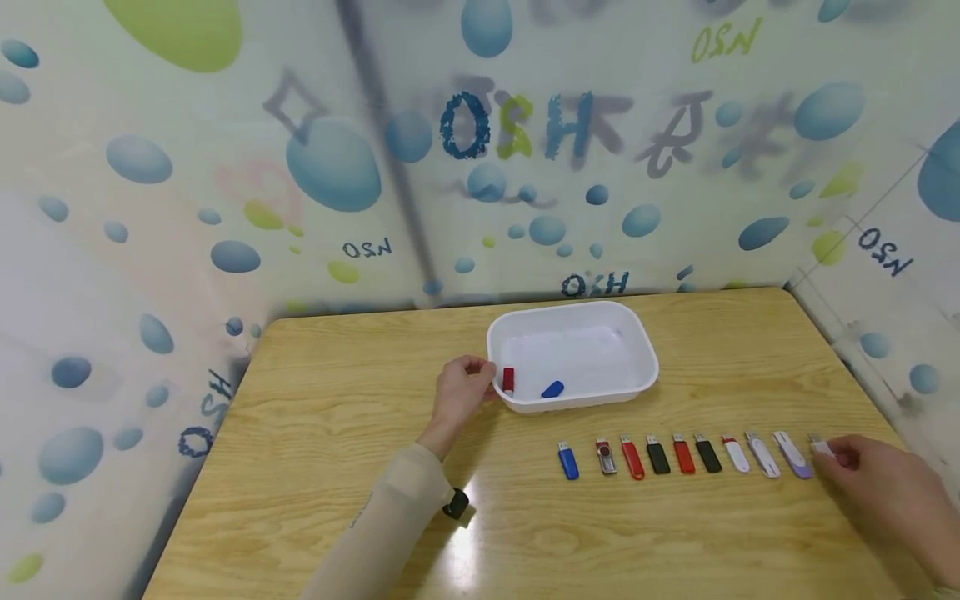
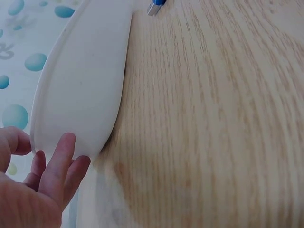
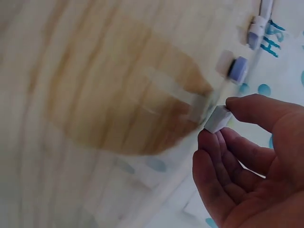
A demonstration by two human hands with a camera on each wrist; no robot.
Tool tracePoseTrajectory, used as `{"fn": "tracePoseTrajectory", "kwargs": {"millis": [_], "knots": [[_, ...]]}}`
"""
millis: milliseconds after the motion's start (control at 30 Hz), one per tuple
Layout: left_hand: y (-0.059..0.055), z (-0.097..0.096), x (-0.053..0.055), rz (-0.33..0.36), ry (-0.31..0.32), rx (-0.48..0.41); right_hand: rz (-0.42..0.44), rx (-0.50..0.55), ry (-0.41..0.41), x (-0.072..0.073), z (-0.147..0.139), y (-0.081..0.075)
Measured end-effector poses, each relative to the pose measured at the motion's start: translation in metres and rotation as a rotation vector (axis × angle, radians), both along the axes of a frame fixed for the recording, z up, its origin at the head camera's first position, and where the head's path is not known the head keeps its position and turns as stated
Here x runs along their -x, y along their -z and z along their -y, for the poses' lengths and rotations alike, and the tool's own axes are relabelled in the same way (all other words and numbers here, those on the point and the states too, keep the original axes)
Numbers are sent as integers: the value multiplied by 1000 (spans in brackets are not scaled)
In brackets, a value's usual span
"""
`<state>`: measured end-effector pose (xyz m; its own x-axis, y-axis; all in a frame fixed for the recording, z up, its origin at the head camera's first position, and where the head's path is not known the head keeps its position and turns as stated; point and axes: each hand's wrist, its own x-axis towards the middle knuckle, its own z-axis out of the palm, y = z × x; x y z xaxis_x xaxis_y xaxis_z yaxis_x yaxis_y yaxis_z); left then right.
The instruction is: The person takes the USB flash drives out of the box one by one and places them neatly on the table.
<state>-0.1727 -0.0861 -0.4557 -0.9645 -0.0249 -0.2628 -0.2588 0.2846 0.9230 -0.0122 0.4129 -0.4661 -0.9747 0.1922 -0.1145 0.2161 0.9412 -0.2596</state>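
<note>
My left hand (image 1: pixel 459 390) holds the near left corner of a white plastic tray (image 1: pixel 577 346), thumb at the rim and fingers against the outer wall (image 2: pixel 80 80). Inside the tray lie a red USB flash drive (image 1: pixel 508 380) and a blue one (image 1: pixel 552 389). At the far right, my right hand (image 1: pixel 888 483) pinches a white USB flash drive (image 3: pixel 217 118) between thumb and fingertips, at the right end of a row of drives. Right beside it in the row is a white and purple drive (image 1: pixel 792 455).
The row runs left across the wooden table (image 1: pixel 337 400), with white drives (image 1: pixel 762 455), black drives (image 1: pixel 707 453), red drives (image 1: pixel 632 457), a metal swivel drive (image 1: pixel 606 457) and a blue drive (image 1: pixel 567 461). A patterned wall (image 1: pixel 525 233) stands behind the table.
</note>
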Motion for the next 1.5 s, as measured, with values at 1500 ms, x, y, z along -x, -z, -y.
{"fn": "tracePoseTrajectory", "kwargs": {"millis": [1500], "knots": [[-1, 1, 1, 20, 16, -14, -395, -29, -555, 95, 160, -97]]}}
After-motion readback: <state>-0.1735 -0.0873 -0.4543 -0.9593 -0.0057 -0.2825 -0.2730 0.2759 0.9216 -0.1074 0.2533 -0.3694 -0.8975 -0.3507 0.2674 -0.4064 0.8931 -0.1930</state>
